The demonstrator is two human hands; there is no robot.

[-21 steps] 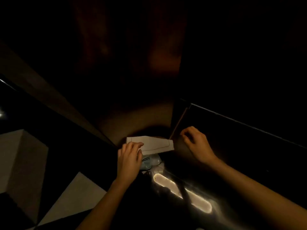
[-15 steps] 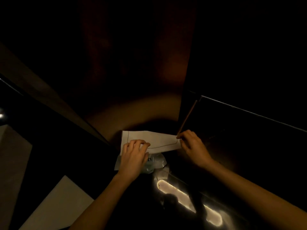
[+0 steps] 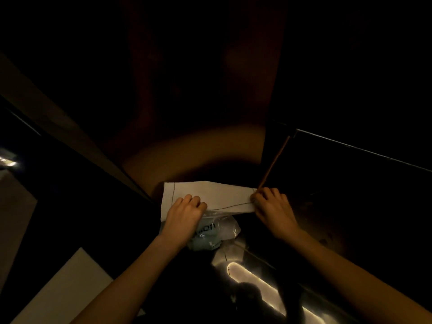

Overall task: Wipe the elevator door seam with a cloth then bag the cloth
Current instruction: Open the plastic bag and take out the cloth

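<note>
White cloth (image 3: 210, 195) now pinched by right hand (image 3: 272, 206), left hand (image 3: 184, 212) still gripping it

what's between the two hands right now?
In the head view, a bare span of the white cloth runs between the left hand and the right hand; nothing lies on that stretch. The plastic bag sits just below it.

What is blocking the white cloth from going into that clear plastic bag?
Nothing visible separates them. The white folded cloth lies right beside the crumpled clear plastic bag, gripped by the left hand and right hand. The bag's opening isn't visible.
</note>
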